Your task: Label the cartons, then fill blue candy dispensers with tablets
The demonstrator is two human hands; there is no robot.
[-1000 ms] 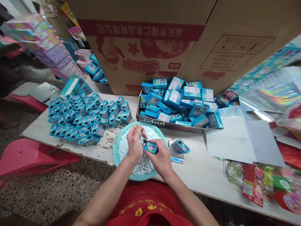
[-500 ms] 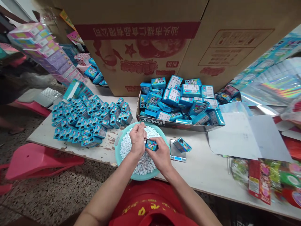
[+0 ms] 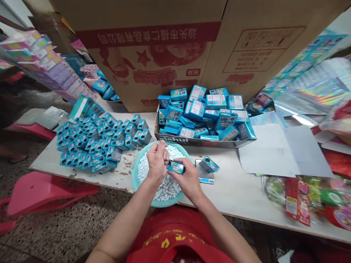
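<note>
In the head view, one big brown carton [image 3: 175, 73] stood behind one tray [image 3: 200, 143] piled with blue boxes too jumbled to count. In front sat one pale-green basin [image 3: 134, 173], then two hands above it. The right hand [image 3: 189, 177] had its fingers wrapped round one small, glossy candy box [image 3: 177, 167], blue with white lettering and a dark round hole. The left hand [image 3: 157, 160] had its fingers bunched at that end; whether they gripped anything, I couldn't tell. One scale [image 3: 207, 180] lay to the right. Uncountable white pellets [image 3: 142, 168] filled the basin.

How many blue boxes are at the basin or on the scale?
2: one blue box in the right hand above the basin, a second box on the scale. The left hand covers part of the basin, so others could be hidden.
</note>
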